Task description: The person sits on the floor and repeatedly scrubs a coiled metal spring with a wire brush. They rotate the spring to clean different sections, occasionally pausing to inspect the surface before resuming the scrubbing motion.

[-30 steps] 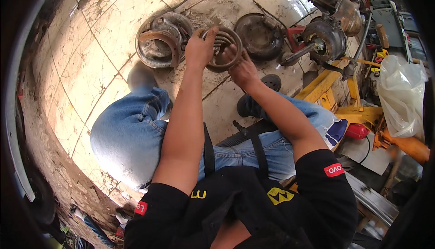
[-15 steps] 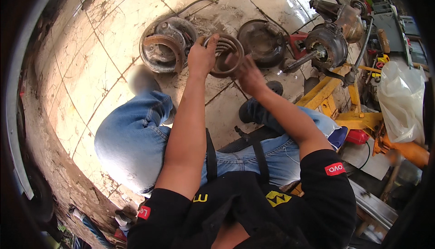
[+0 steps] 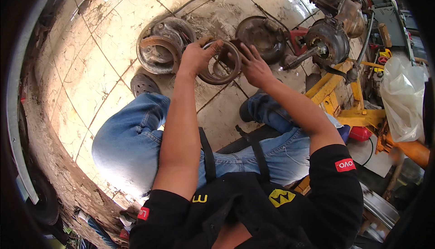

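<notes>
A brown, ring-shaped metal coil spring (image 3: 234, 72), seen end-on, is held up over the tiled floor between my hands. My left hand (image 3: 199, 58) is closed on its left edge, the fingers over the top. At the opposite edge is my right hand (image 3: 254, 68), fingers stretched out and apart; whether its fingertips touch the spring I cannot tell. Just left of the spring lies a round, dirty brake backing plate (image 3: 152, 63) with a curved brake shoe (image 3: 159, 42) on it. Beyond my right hand lies a second, dark backing plate (image 3: 253, 34).
A greasy axle assembly (image 3: 327, 40) with a protruding shaft sits at the right, near a yellow metal stand (image 3: 328, 93). A clear plastic bag (image 3: 403, 99) hangs farther right. A dark cable (image 3: 190, 5) runs behind the left backing plate. My shoe (image 3: 144, 85) rests below it.
The spring has shifted slightly left and down and turned, so its opening faces me more. My right hand, blurred before, has moved slightly right with its fingers spread.
</notes>
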The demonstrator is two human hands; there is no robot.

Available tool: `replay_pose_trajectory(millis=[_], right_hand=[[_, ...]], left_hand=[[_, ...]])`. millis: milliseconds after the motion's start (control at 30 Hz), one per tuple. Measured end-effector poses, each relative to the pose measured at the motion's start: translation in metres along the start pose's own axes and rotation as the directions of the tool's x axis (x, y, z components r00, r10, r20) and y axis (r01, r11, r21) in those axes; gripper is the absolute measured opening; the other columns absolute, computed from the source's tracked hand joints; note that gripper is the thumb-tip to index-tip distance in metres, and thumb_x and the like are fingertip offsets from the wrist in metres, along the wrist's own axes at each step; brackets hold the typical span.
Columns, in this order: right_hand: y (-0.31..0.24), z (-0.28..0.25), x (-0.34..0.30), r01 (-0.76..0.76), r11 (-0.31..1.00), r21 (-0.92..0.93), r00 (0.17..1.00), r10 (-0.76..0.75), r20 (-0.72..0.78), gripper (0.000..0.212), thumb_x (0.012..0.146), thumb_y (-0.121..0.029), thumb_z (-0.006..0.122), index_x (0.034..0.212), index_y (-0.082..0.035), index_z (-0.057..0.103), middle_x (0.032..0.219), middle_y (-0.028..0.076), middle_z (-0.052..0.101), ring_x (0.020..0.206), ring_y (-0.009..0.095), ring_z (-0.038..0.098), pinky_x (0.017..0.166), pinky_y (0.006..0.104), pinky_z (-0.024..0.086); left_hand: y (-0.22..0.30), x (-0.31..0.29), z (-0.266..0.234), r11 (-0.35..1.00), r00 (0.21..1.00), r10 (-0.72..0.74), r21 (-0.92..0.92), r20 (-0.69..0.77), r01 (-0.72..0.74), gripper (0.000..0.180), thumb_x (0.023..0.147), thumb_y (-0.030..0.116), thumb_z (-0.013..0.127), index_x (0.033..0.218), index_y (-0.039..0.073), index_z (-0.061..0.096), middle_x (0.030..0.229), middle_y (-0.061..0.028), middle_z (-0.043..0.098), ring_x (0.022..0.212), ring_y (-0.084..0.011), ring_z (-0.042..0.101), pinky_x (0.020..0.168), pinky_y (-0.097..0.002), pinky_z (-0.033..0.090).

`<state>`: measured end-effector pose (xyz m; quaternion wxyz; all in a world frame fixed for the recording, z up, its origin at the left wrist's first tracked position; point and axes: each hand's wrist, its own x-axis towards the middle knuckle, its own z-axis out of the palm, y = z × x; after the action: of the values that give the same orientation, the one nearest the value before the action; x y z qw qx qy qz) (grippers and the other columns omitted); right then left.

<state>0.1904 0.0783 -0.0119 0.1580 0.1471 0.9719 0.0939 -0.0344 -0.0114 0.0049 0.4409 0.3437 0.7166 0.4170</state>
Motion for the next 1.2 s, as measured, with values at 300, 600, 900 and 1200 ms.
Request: replay_pose_trajectory(millis=[300,600,900,1200], right_hand=[[-0.003,0.014,-0.004,0.183,0.981,0.068,0.972,-0.17,-0.161,0.053,0.091,-0.026,0.052,0.143,-0.019,0.043,0.155,0.004,0.028,0.147,0.022,0.014,0.121,0.0465,0.012],[-0.027,0.0,-0.015,0.123,0.992,-0.025,0.992,-0.122,0.035,0.058,0.092,-0.02,0.05,0.148,-0.018,0.035,0.157,0.007,0.023,0.148,0.027,0.012,0.12,0.0472,0.011],[-0.042,0.018,-0.007,-0.062,0.984,0.165,0.976,0.094,-0.196,0.057,0.089,-0.014,0.048,0.146,-0.012,0.038,0.153,0.009,0.03,0.146,0.028,0.02,0.12,0.048,0.011],[-0.036,0.022,-0.003,0.065,0.969,0.237,0.986,-0.026,-0.166,0.054,0.092,-0.015,0.048,0.145,-0.017,0.04,0.156,0.002,0.029,0.146,0.024,0.02,0.121,0.0447,0.01]], left_hand=[[0.005,-0.015,-0.007,0.992,0.945,0.114,-0.08,0.307,-0.093,0.062,0.079,0.036,0.079,0.125,-0.001,0.061,0.112,-0.0114,0.068,0.105,-0.0161,0.061,0.092,-0.0297,0.047],[-0.007,-0.017,-0.009,0.982,0.97,0.137,-0.153,0.199,-0.107,0.059,0.078,0.037,0.08,0.122,0.0,0.063,0.106,-0.0121,0.07,0.1,-0.0167,0.063,0.089,-0.0297,0.047],[-0.018,-0.012,-0.004,0.946,0.979,-0.124,-0.316,-0.161,0.068,0.057,0.085,0.046,0.072,0.118,-0.001,0.065,0.103,-0.0098,0.069,0.09,-0.0137,0.062,0.077,-0.0268,0.049],[-0.006,-0.015,0.001,0.862,0.915,-0.313,-0.48,-0.256,0.161,0.066,0.083,0.055,0.07,0.118,-0.001,0.065,0.092,-0.0072,0.065,0.081,-0.0138,0.055,0.071,-0.029,0.046]])
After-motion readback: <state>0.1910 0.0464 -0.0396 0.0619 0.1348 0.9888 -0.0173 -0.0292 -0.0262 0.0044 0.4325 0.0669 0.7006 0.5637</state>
